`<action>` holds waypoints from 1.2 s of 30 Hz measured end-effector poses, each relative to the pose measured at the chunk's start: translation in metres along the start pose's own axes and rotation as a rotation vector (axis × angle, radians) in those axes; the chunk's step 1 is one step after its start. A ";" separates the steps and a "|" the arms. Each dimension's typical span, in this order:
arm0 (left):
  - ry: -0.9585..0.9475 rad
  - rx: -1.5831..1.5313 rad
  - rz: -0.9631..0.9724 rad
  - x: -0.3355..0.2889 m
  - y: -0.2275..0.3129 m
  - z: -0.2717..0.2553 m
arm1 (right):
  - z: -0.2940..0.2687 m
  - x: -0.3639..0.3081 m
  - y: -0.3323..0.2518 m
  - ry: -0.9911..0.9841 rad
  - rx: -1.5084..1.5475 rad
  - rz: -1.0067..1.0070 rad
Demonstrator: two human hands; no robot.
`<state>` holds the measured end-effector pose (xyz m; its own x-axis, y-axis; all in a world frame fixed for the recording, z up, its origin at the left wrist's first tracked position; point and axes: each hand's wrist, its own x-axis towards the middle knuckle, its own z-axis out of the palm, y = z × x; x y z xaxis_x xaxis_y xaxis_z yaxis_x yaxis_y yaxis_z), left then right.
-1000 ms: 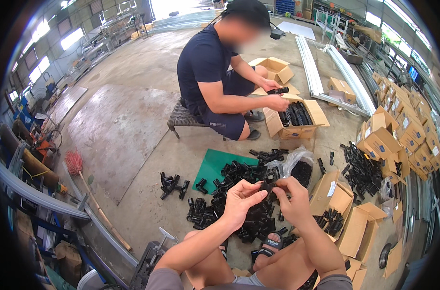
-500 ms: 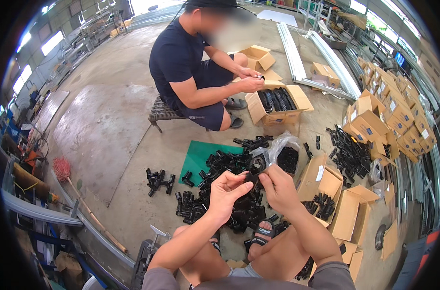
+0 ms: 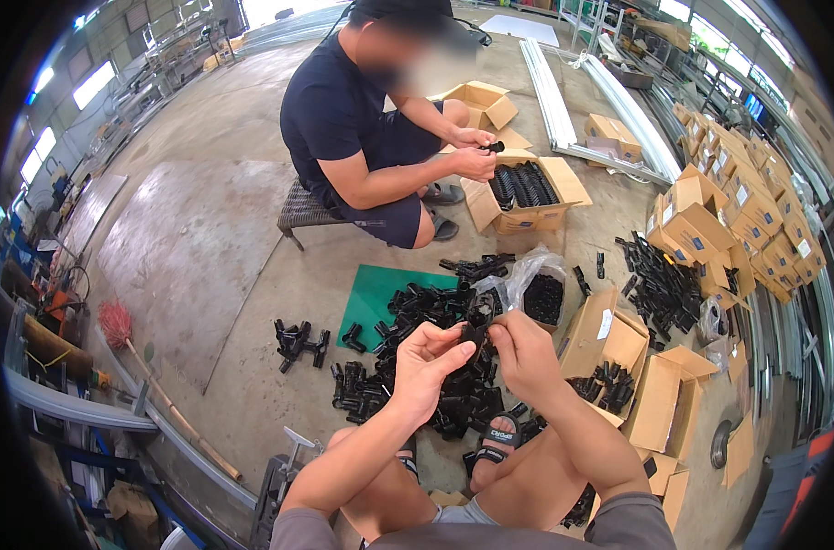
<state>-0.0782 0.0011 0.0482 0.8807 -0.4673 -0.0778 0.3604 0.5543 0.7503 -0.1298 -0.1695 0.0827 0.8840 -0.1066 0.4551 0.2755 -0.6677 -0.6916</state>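
A small black fitting (image 3: 473,337) is pinched between my two hands, above the pile. My left hand (image 3: 426,367) grips its left side with thumb and fingertips. My right hand (image 3: 527,357) is closed at its right side; the fingers cover much of that end, so its exact shape is hard to make out. Beneath and beyond my hands lies a heap of black tube fittings (image 3: 366,394), partly on a green sheet (image 3: 369,291). Just past my right hand, a clear plastic bag (image 3: 527,269) lines a box of small black parts (image 3: 544,301).
Across from me a person (image 3: 330,137) sits on a woven stool (image 3: 307,209), handling a black piece over a carton (image 3: 531,220) of black parts. Open cartons (image 3: 660,403) stand at my right, near another black pile (image 3: 664,289) and stacked boxes (image 3: 756,206). A broom (image 3: 165,390) lies left.
My hands stay nearly in place, with the black fitting turned slightly between them. The black piece in the other person's hands shows more clearly now.
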 end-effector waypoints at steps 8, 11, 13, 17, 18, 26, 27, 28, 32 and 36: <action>0.023 0.011 -0.009 0.002 -0.001 0.005 | -0.007 0.002 -0.008 0.034 0.085 0.005; 0.036 0.020 -0.009 0.000 -0.002 0.005 | 0.000 0.000 0.007 0.005 -0.010 -0.020; 0.022 0.023 -0.007 0.000 -0.003 0.005 | -0.004 -0.001 0.006 -0.029 -0.031 -0.001; 0.025 0.023 -0.020 -0.001 -0.001 0.002 | -0.004 0.001 -0.016 0.053 0.100 0.036; 0.031 0.020 -0.024 -0.001 -0.001 0.005 | -0.003 -0.001 -0.004 0.036 0.018 -0.027; -0.005 0.110 -0.018 0.001 -0.006 0.002 | 0.001 -0.005 0.001 0.074 0.374 0.259; -0.020 0.141 -0.014 0.000 -0.008 0.005 | 0.001 -0.006 0.004 0.097 0.496 0.324; -0.055 0.223 -0.020 0.001 -0.009 0.006 | -0.001 -0.004 0.009 0.047 0.526 0.354; -0.192 0.508 -0.121 -0.003 -0.024 0.002 | -0.004 -0.015 0.040 -0.107 0.286 0.350; -0.277 0.783 -0.172 -0.011 -0.022 0.008 | -0.031 -0.063 0.079 -0.146 0.063 0.529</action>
<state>-0.0984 -0.0118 0.0381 0.6895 -0.7096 -0.1453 0.0752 -0.1293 0.9887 -0.1750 -0.2384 0.0163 0.9501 -0.3089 -0.0429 -0.2020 -0.5048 -0.8393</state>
